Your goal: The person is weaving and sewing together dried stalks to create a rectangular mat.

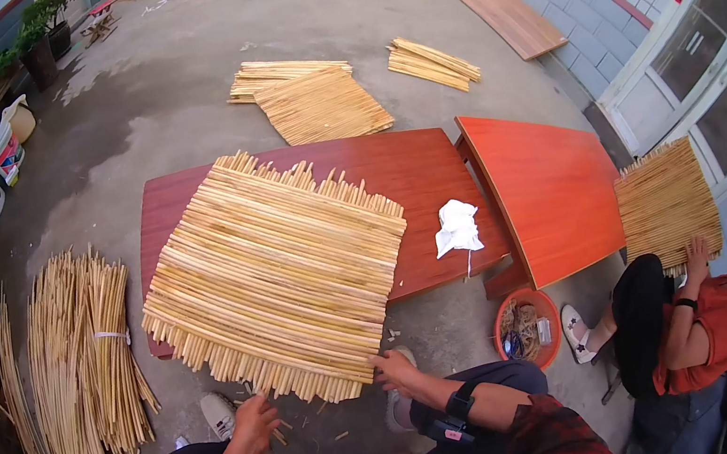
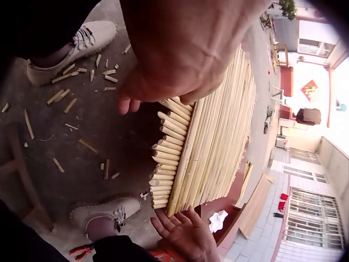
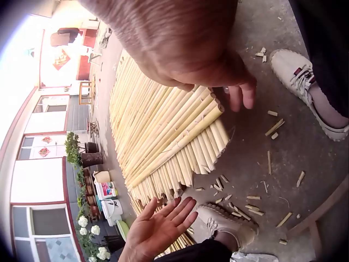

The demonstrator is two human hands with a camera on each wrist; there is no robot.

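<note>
Centrally, broad yellow mat of slender stalks (image 1: 276,274) lies on dark-red wooden table (image 1: 429,159), beyond right hand (image 1: 398,372) (nearer, by lower-right corner; contact unclear) and left hand (image 1: 256,425), fingers of both loosely spread; stalks slant upper left to lower right.

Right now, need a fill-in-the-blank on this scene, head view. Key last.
In the head view:
1. The stalk mat lies on a reddish-brown ____.
2. The right hand is at the mat's near ____ corner.
3. The tied stalk bundle is to the mat's ____.
Missing: table; right; left.
</note>
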